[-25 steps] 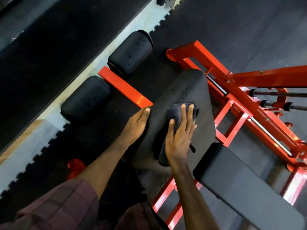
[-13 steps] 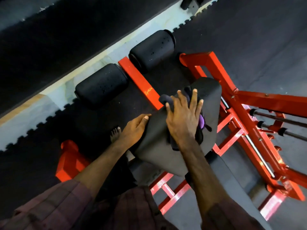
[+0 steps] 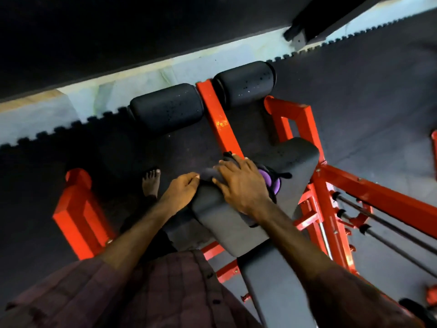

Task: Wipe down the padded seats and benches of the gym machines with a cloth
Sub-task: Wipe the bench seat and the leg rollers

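Observation:
A black padded seat sits on a red gym machine frame. My right hand lies flat on a dark cloth with a purple patch and presses it onto the seat's left part. My left hand rests on the seat's left edge, its fingers touching the cloth's end. A longer black bench pad runs from the seat toward me. Much of the cloth is hidden under my right hand.
Two black foam rollers flank a red bar ahead of the seat. My bare foot stands on the dark rubber floor mat. Steel rods and red rails lie to the right. A red frame foot is at the left.
My right hand slid the cloth leftward across the seat toward my left hand. The view swung so the machine now points more straight ahead.

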Demonstrator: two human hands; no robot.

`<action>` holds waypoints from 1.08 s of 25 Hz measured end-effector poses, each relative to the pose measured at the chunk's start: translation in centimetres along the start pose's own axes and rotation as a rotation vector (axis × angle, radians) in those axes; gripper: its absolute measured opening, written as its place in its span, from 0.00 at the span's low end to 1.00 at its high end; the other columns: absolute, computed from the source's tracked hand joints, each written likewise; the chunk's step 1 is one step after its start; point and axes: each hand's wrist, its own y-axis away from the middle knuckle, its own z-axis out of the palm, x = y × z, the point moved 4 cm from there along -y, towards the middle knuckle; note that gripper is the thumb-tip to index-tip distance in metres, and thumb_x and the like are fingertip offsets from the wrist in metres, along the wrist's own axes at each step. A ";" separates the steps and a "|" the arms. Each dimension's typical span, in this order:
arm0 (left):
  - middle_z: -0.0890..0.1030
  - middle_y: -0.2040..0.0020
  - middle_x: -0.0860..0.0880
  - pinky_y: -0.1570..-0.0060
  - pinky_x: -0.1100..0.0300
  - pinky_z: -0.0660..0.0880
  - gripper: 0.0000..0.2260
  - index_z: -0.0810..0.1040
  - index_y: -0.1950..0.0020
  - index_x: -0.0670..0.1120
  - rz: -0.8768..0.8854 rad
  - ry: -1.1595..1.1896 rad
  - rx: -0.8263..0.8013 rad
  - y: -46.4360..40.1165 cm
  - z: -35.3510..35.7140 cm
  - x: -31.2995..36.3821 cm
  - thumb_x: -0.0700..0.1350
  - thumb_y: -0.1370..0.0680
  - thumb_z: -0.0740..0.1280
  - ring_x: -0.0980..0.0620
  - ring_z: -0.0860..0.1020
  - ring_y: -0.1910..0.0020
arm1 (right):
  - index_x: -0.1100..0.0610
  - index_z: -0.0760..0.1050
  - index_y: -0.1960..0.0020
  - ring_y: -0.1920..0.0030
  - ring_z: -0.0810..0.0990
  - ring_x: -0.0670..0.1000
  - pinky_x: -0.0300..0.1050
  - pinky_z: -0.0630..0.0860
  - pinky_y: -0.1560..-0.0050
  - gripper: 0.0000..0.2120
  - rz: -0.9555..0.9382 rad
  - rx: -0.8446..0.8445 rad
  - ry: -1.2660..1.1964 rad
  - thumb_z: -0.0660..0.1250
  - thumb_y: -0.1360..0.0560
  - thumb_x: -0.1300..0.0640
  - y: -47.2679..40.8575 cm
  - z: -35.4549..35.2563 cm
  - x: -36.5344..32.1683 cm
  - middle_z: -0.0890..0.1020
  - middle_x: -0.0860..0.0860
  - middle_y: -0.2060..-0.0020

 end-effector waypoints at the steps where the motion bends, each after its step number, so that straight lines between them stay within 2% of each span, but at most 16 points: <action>1: 0.81 0.40 0.56 0.40 0.70 0.64 0.13 0.82 0.37 0.52 0.016 -0.051 0.002 0.3 -0.1 0.7 0.52 0.13 0.59 0.55 0.77 0.38 | 0.49 0.78 0.31 0.25 0.71 0.58 0.61 0.65 0.24 0.25 -0.057 0.003 -0.023 0.54 0.17 0.38 1.2 -0.7 1.3 0.79 0.48 0.29; 2: 0.82 0.40 0.57 0.37 0.67 0.65 0.15 0.82 0.37 0.53 0.041 -0.096 -0.007 0.4 0.1 1.2 0.55 0.13 0.57 0.55 0.77 0.38 | 0.49 0.78 0.29 0.25 0.71 0.57 0.62 0.64 0.23 0.26 -0.040 0.007 -0.007 0.53 0.18 0.38 1.3 -1.6 3.4 0.79 0.48 0.29; 3: 0.83 0.40 0.56 0.34 0.59 0.69 0.18 0.81 0.37 0.54 0.080 -0.131 -0.020 0.5 0.5 1.7 0.59 0.15 0.55 0.52 0.79 0.37 | 0.50 0.77 0.29 0.24 0.71 0.58 0.63 0.63 0.23 0.26 0.049 -0.019 0.017 0.53 0.17 0.38 0.4 -2.1 5.5 0.78 0.49 0.29; 4: 0.84 0.39 0.53 0.34 0.52 0.73 0.20 0.81 0.38 0.54 0.110 -0.156 -0.030 0.5 0.8 2.2 0.60 0.16 0.54 0.48 0.80 0.37 | 0.51 0.77 0.30 0.25 0.71 0.59 0.64 0.61 0.22 0.25 0.186 -0.069 0.054 0.54 0.16 0.39 -1.0 -2.3 7.0 0.79 0.51 0.29; 6: 0.84 0.39 0.47 0.39 0.48 0.74 0.18 0.79 0.40 0.51 0.125 -0.226 -0.038 0.1 1.4 3.1 0.57 0.14 0.54 0.43 0.79 0.37 | 0.54 0.78 0.33 0.26 0.71 0.61 0.65 0.61 0.22 0.22 0.332 -0.117 0.090 0.56 0.16 0.41 -2.6 -2.0 6.9 0.80 0.54 0.31; 8: 0.82 0.37 0.45 0.40 0.49 0.73 0.15 0.78 0.40 0.49 0.145 -0.301 -0.036 -0.2 1.9 4.5 0.54 0.12 0.55 0.42 0.78 0.35 | 0.53 0.78 0.30 0.24 0.69 0.62 0.65 0.62 0.23 0.24 0.187 -0.043 0.020 0.56 0.17 0.41 -1.2 -1.2 5.0 0.79 0.53 0.30; 10: 0.80 0.33 0.46 0.35 0.48 0.73 0.15 0.77 0.34 0.50 0.173 -0.346 -0.037 -0.4 2.3 5.5 0.54 0.13 0.55 0.43 0.77 0.32 | 0.51 0.75 0.26 0.21 0.67 0.60 0.64 0.60 0.22 0.27 0.038 -0.039 -0.051 0.54 0.18 0.39 1.7 -1.5 6.0 0.76 0.49 0.26; 11: 0.79 0.31 0.46 0.32 0.48 0.72 0.16 0.76 0.31 0.51 0.181 -0.350 -0.044 -0.4 2.6 5.7 0.54 0.13 0.55 0.44 0.76 0.30 | 0.51 0.74 0.25 0.21 0.66 0.59 0.64 0.59 0.21 0.28 0.068 -0.047 -0.026 0.52 0.18 0.39 1.9 -2.1 8.1 0.74 0.49 0.24; 13: 0.77 0.29 0.46 0.29 0.48 0.69 0.18 0.73 0.25 0.51 0.189 -0.346 -0.058 -0.5 3.1 5.9 0.52 0.12 0.54 0.44 0.74 0.28 | 0.52 0.75 0.27 0.22 0.67 0.60 0.65 0.59 0.21 0.27 0.296 -0.070 0.061 0.52 0.17 0.40 -0.1 -2.9 12.0 0.75 0.52 0.25; 14: 0.76 0.28 0.45 0.28 0.48 0.69 0.19 0.73 0.24 0.50 0.198 -0.347 -0.051 -0.5 3.3 6.1 0.52 0.12 0.54 0.43 0.74 0.28 | 0.54 0.76 0.30 0.23 0.68 0.61 0.65 0.60 0.22 0.27 0.398 -0.104 0.080 0.52 0.17 0.40 -1.4 -3.2 12.5 0.77 0.53 0.27; 15: 0.76 0.29 0.45 0.28 0.47 0.69 0.19 0.73 0.24 0.50 0.208 -0.356 -0.038 -0.5 3.4 6.4 0.53 0.13 0.54 0.43 0.74 0.28 | 0.54 0.77 0.31 0.24 0.68 0.62 0.65 0.60 0.23 0.27 0.423 -0.105 0.079 0.52 0.18 0.40 -2.2 -3.0 11.9 0.78 0.54 0.28; 19: 0.77 0.31 0.48 0.30 0.41 0.72 0.25 0.72 0.27 0.57 0.213 -0.376 -0.012 -0.5 3.9 7.3 0.62 0.19 0.48 0.43 0.76 0.31 | 0.52 0.74 0.25 0.19 0.63 0.60 0.64 0.55 0.19 0.26 0.093 0.026 -0.097 0.54 0.17 0.41 2.6 -1.9 9.2 0.74 0.50 0.24; 21: 0.77 0.30 0.49 0.31 0.40 0.73 0.26 0.71 0.27 0.58 0.206 -0.379 -0.002 -0.3 4.1 7.8 0.63 0.19 0.46 0.43 0.77 0.31 | 0.51 0.72 0.23 0.19 0.62 0.59 0.64 0.53 0.19 0.27 0.152 0.026 -0.058 0.53 0.16 0.40 2.9 -3.0 12.5 0.72 0.49 0.23; 24: 0.77 0.30 0.48 0.31 0.41 0.72 0.26 0.72 0.26 0.55 0.201 -0.379 0.033 0.3 4.3 8.6 0.61 0.18 0.48 0.44 0.76 0.31 | 0.54 0.76 0.30 0.22 0.66 0.60 0.65 0.54 0.20 0.24 0.442 -0.083 0.039 0.55 0.16 0.41 -1.7 -3.3 14.0 0.77 0.54 0.28; 25: 0.77 0.30 0.48 0.31 0.41 0.72 0.26 0.73 0.26 0.54 0.199 -0.377 0.042 0.4 4.5 8.8 0.61 0.18 0.48 0.44 0.76 0.31 | 0.54 0.77 0.31 0.23 0.67 0.61 0.64 0.55 0.20 0.23 0.418 -0.093 0.061 0.56 0.16 0.41 -2.4 -3.0 13.0 0.78 0.55 0.29; 27: 0.77 0.31 0.48 0.31 0.41 0.72 0.26 0.73 0.26 0.54 0.203 -0.374 0.042 0.5 4.8 9.6 0.61 0.19 0.48 0.44 0.76 0.31 | 0.53 0.77 0.29 0.22 0.66 0.60 0.63 0.55 0.20 0.26 0.210 -0.057 -0.010 0.55 0.17 0.39 -1.5 -2.2 11.2 0.78 0.53 0.28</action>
